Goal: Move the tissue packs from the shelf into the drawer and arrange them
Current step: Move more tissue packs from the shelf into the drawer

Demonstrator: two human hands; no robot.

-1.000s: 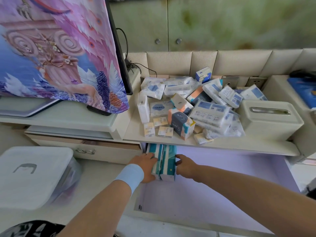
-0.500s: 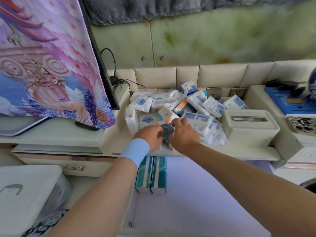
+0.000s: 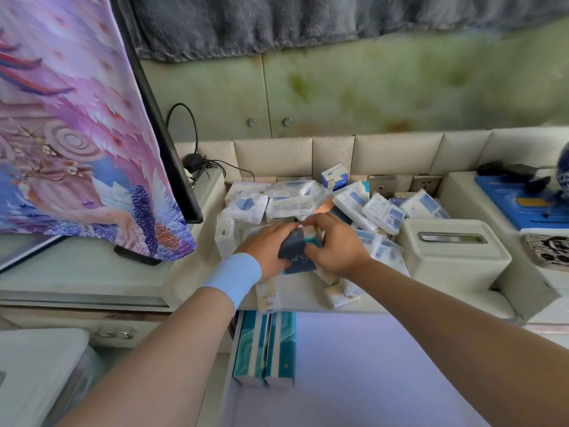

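Note:
A heap of several white and blue tissue packs (image 3: 292,198) lies on the cream shelf (image 3: 301,298). Both my hands hold one dark blue and teal pack (image 3: 297,251) over the shelf's front: my left hand (image 3: 268,245) grips its left side, my right hand (image 3: 335,241) curls over its right top. Below, the open drawer (image 3: 369,365) has a pale lilac floor, and two teal and white packs (image 3: 264,349) stand side by side at its left wall.
A cream tissue box (image 3: 452,251) with a slot stands on the shelf's right. A cloth-covered screen (image 3: 77,134) fills the left, with cables behind it. A white lidded bin (image 3: 30,374) is at lower left. A blue book (image 3: 523,204) lies far right.
My hands left the two teal packs in the drawer, rose to the shelf and took hold of the dark blue pack. The view tilted up and closer.

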